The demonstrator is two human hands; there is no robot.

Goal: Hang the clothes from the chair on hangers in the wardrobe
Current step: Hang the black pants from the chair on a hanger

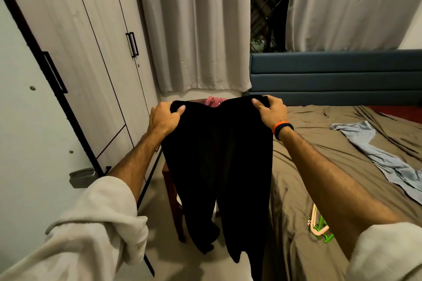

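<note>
I hold a pair of black trousers [217, 166] up by the waistband, legs hanging down in front of me. My left hand [163, 118] grips the left end of the waistband, my right hand [270, 110] the right end. Behind the trousers stands a dark red chair [172, 191], mostly hidden, with a pink garment [212, 101] showing over its back. Pink and green hangers [318, 226] lie on the bed near my right forearm. The wardrobe [91, 57] with pale wood doors and black handles stands at the left, its doors closed.
A bed with a brown sheet [319, 143] fills the right side, with a light blue garment [376, 157] lying on it and a blue headboard [331, 75] behind. Grey curtains [194, 29] hang at the back. An open door edge [34, 121] stands at far left.
</note>
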